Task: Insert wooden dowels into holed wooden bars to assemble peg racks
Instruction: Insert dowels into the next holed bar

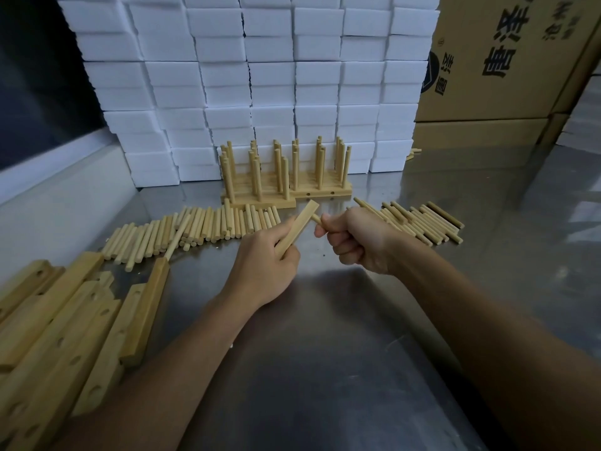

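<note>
At frame centre the left hand grips the bar, long axis running upper right, while the right hand pinches a dowel (tip beside the bar).

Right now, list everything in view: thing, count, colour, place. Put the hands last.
held bar: one, pale wood, in the left hand, above the table centre.
held dowel: one, pale wood, tip showing from the right fist, at the bar's side.
loose dowels: two piles, count unclear, pale wood, left-centre and right.
holed bars: a heap, pale wood, near left.
finished racks: several, pegs upright, against the foam.
foam blocks: many, white, stacked at the back.
cardboard boxes: brown, back right.
table: one, grey metal.
left hand: grips the bar.
right hand: grips the dowel.
</note>
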